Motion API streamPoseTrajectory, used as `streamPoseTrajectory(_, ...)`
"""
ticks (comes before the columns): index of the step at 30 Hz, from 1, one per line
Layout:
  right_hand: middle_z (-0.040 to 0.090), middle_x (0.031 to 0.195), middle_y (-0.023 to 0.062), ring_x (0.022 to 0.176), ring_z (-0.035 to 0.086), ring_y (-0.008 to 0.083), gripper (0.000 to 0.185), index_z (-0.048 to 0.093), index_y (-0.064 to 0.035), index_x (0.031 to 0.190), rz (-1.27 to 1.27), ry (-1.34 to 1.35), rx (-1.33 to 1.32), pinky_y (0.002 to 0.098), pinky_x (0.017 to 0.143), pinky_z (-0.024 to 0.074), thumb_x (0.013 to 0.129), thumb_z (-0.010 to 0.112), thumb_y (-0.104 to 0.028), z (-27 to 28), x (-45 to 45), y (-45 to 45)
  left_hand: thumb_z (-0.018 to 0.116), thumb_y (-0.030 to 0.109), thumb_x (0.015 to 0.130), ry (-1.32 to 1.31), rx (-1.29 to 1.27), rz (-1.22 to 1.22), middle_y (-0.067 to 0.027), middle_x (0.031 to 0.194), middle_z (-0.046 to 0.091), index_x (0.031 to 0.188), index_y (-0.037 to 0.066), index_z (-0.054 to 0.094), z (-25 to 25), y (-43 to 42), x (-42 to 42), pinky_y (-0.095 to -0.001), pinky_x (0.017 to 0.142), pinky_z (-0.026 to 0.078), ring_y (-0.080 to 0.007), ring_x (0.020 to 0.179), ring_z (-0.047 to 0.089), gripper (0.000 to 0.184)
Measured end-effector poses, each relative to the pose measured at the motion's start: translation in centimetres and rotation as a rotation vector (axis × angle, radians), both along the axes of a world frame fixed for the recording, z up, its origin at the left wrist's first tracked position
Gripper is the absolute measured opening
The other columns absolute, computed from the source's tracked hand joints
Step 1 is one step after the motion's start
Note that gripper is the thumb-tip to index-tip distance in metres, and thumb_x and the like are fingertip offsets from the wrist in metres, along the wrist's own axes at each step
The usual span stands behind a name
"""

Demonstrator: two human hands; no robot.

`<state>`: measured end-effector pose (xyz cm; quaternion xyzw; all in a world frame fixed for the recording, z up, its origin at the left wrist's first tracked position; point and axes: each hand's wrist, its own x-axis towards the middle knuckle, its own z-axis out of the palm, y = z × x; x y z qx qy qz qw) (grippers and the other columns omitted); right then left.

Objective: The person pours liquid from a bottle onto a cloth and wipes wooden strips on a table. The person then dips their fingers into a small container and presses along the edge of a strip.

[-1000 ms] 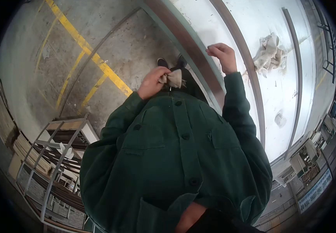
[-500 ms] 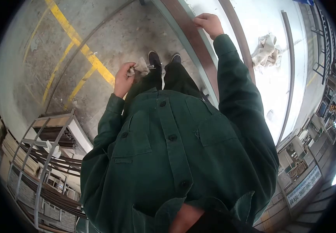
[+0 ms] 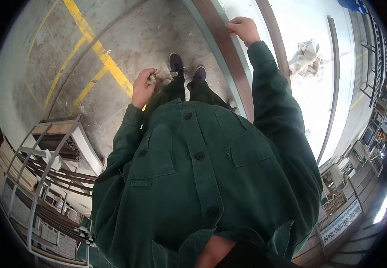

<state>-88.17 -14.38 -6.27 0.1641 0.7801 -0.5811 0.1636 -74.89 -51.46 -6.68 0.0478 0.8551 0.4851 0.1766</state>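
My left hand is closed around a crumpled pale rag, which sticks out past the fingers above my legs. My right hand reaches forward over the white tabletop, its thumb and fingers pinched together. Its fingertips meet the inner edge of a long brown bar with a grey-green edge. Whether they grip the bar or some small thing is hidden. A second brown bar lies to the right of this hand. Beyond it is a heap of crumpled pale cloth.
Another thin dark bar lies along the table's far side. At lower left stands a metal rack stacked with long bars. Yellow lines mark the concrete floor, where my shoes stand. A blue item shows at upper right.
The view has shifted slightly, and the rack and floor lines sit further left. My feet have moved a little. Both hands keep nearly the same pose, the left still holding the rag.
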Motion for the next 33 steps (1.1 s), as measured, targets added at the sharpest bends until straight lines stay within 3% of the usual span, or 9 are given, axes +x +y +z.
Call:
streamPoseTrajectory(15, 0.063, 0.064, 0.0073, 0.057, 0.059, 0.0121, 0.016, 0.066, 0.0033, 0.076, 0.02, 0.037, 0.154, 0.0256, 0.055, 0.0487, 0.067, 0.066, -0.01, -0.3, 6.0, 1.8, 0.058, 0.002, 0.073, 0.003, -0.011, 0.017, -0.0117, 0.102, 0.058, 0.108, 0.005, 0.056, -0.5, 2.2, 3.9, -0.0312, 0.082, 0.044, -0.0254, 0.093, 0.056, 0.035)
streamPoseTrajectory(21, 0.063, 0.063, 0.0085, 0.056, 0.059, 0.0142, 0.019, 0.067, 0.0003, 0.075, 0.05, 0.047, 0.252, 0.0278, 0.057, 0.0486, 0.066, 0.067, -0.016, 0.4, 8.7, 2.6, 0.057, 0.002, 0.073, 0.012, -0.002, 0.018, -0.0114, 0.102, 0.058, 0.108, 0.005, 0.056, -0.2, 3.4, 5.3, -0.0311, 0.082, 0.044, -0.0255, 0.095, 0.056, 0.035)
streamPoseTrajectory(24, 0.063, 0.064, 0.0098, 0.059, 0.06, 0.0164, 0.021, 0.067, -0.0006, 0.075, 0.056, 0.074, 0.286, 0.0294, 0.059, 0.0487, 0.065, 0.067, -0.019, -0.4, 10.0, 3.2, 0.057, 0.001, 0.073, 0.031, -0.001, 0.016, -0.0087, 0.106, 0.058, 0.111, 0.004, 0.056, -0.4, 3.7, 6.2, -0.0294, 0.084, 0.043, -0.0204, 0.094, 0.055, 0.038)
streamPoseTrajectory(27, 0.063, 0.064, 0.0104, 0.06, 0.06, 0.0179, 0.021, 0.067, -0.0008, 0.074, 0.062, 0.077, 0.31, 0.0298, 0.061, 0.0487, 0.064, 0.066, -0.02, -0.2, 11.6, 3.7, 0.055, 0.0, 0.072, 0.021, 0.01, 0.034, -0.0112, 0.103, 0.058, 0.108, 0.005, 0.056, -0.2, 4.3, 7.2, -0.0307, 0.084, 0.044, -0.0252, 0.097, 0.056, 0.037)
streamPoseTrajectory(33, 0.063, 0.065, 0.0103, 0.062, 0.06, 0.0179, 0.021, 0.067, -0.0009, 0.074, 0.048, 0.051, 0.314, 0.03, 0.063, 0.0486, 0.064, 0.066, -0.019, 0.6, 14.7, 4.4, 0.055, 0.0, 0.072, 0.014, -0.007, 0.038, -0.0108, 0.105, 0.057, 0.11, 0.004, 0.055, 0.0, 5.5, 9.6, -0.0301, 0.084, 0.044, -0.0249, 0.099, 0.056, 0.038)
